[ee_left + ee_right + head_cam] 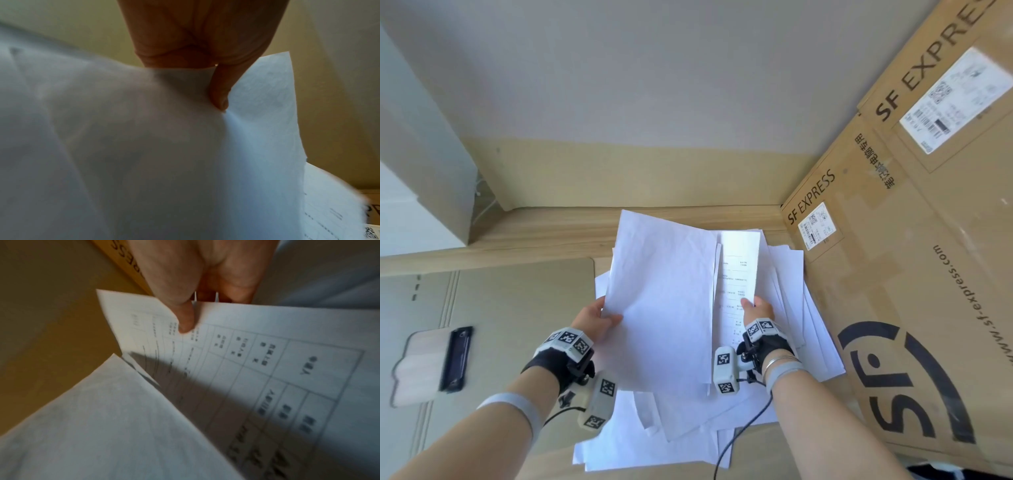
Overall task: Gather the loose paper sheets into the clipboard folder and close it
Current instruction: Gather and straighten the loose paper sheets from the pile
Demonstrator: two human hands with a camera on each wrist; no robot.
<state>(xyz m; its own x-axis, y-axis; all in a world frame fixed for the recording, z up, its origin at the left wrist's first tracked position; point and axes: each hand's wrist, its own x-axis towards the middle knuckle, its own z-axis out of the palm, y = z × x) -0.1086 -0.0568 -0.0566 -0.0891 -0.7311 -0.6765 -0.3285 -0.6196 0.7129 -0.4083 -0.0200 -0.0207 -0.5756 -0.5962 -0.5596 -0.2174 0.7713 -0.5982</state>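
At frame centre the left hand (599,317) is pinching blank sheets (664,301) and the right hand (756,308) a printed sheet (739,263), while more paper (808,318) and the open clipboard (431,363), lower left, are waiting.

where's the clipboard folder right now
In the head view the clipboard folder lies open at the left, its clip near the left hand, beside the loose paper sheets.
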